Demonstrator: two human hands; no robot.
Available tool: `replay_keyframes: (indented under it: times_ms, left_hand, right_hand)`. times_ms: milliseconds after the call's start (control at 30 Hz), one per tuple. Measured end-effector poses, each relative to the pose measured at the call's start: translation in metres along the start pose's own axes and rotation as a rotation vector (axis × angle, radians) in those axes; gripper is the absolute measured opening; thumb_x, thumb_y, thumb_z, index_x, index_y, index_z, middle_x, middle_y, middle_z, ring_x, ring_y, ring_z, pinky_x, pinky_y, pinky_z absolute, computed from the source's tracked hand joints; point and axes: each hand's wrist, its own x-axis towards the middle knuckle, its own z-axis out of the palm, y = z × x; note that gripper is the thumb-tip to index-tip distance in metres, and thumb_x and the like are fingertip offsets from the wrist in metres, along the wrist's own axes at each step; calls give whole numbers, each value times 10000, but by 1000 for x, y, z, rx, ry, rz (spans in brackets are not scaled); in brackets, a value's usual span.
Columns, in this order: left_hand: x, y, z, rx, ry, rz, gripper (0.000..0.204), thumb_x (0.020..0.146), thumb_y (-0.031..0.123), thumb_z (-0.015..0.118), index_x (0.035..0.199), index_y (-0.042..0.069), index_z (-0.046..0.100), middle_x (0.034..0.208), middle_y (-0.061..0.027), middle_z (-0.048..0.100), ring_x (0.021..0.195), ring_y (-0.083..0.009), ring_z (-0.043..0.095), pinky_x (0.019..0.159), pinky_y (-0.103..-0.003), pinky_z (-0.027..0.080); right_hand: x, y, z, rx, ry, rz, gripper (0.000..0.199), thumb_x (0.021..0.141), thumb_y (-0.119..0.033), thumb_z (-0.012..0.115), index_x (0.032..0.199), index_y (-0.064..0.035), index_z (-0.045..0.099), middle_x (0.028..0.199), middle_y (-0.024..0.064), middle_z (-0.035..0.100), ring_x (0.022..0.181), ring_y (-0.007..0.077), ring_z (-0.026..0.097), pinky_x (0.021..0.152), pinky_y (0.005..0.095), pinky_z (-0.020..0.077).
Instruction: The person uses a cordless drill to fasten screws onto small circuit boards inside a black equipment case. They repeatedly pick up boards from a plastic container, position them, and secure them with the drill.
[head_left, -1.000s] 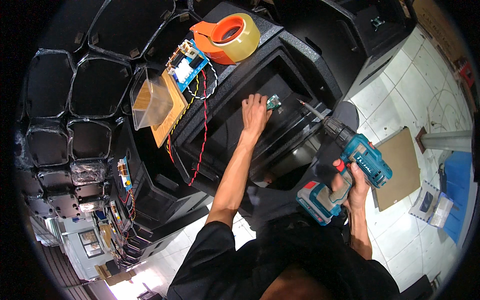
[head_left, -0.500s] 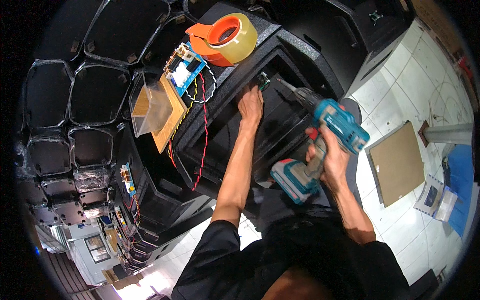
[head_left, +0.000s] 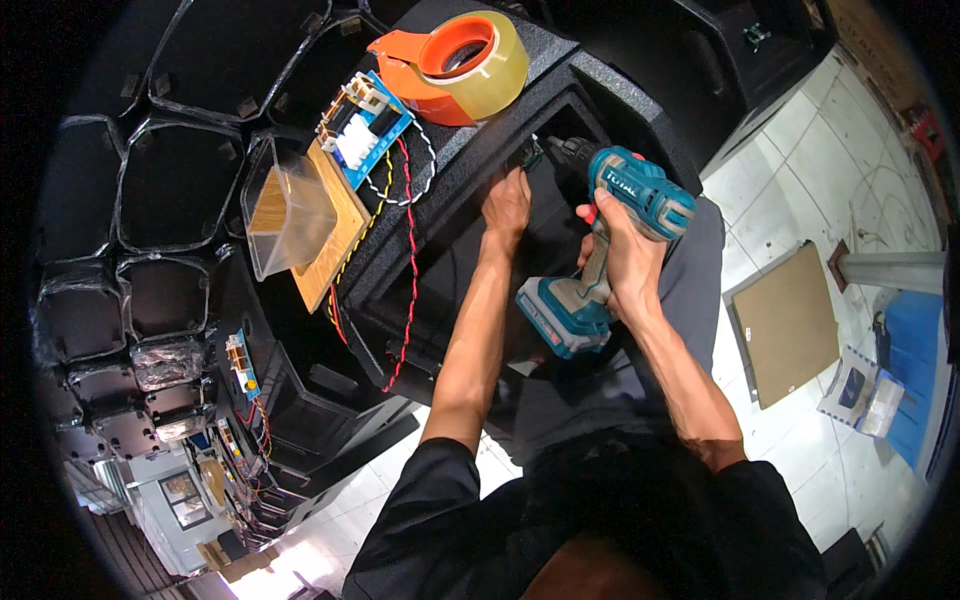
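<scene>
My right hand point(head_left: 632, 245) is wrapped round the grip of a teal and grey cordless drill point(head_left: 640, 192), with a finger near its red trigger. The drill's chuck points left into the recess of a black textured speaker cabinet point(head_left: 440, 160), towards a small green part point(head_left: 532, 153). Reaching into that recess, my left hand point(head_left: 507, 205) has its fingers closed at the green part, pressing it to the inner wall. Its fingertips are partly in shadow. The drill's tip is hard to make out against the dark inside.
On the cabinet's top lie an orange tape dispenser point(head_left: 450, 65), a blue circuit board point(head_left: 365, 130) with hanging wires, and a clear plastic box point(head_left: 285, 215) on a wooden board point(head_left: 345, 215). More black cabinets point(head_left: 180, 185) fill the left. A brown panel point(head_left: 785, 325) lies on the tiled floor.
The drill in my right hand has moved left and slightly up, its chuck now close to the green part. My left hand stays at the green part.
</scene>
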Motion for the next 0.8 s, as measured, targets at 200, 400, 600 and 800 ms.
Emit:
replay_keyframes:
  times_ms: [200,400,600,800]
  left_hand:
    - [1,3,-2,-94,-26,2,168,915,142,590,959,-7,652,724,-245,640,672,-430,638,591,-481,508]
    - [7,15,-14,-150,-105,-76,131,924,112,558,923,6,635,739,-238,634,699,-436,630,607,-483,503]
    - [8,17,-21,-172,-201,-115,104,919,92,562,934,12,627,777,-236,643,724,-443,630,627,-488,508]
    - [8,16,-21,-167,-285,-189,115,904,87,582,978,13,630,846,-240,653,777,-436,637,674,-482,516]
  right_hand:
    - [0,-3,3,-24,14,-34,223,887,-202,658,1015,-24,621,800,67,657,457,119,545,401,267,459]
    - [0,0,6,-61,22,-49,205,886,-213,660,931,-13,651,794,82,662,452,120,544,395,274,458]
    - [0,0,10,-54,19,-63,217,881,-218,666,929,-6,652,790,94,663,450,119,542,394,272,459]
    - [-1,1,9,-52,31,-57,222,887,-219,657,959,-9,641,803,95,660,450,117,540,392,270,458]
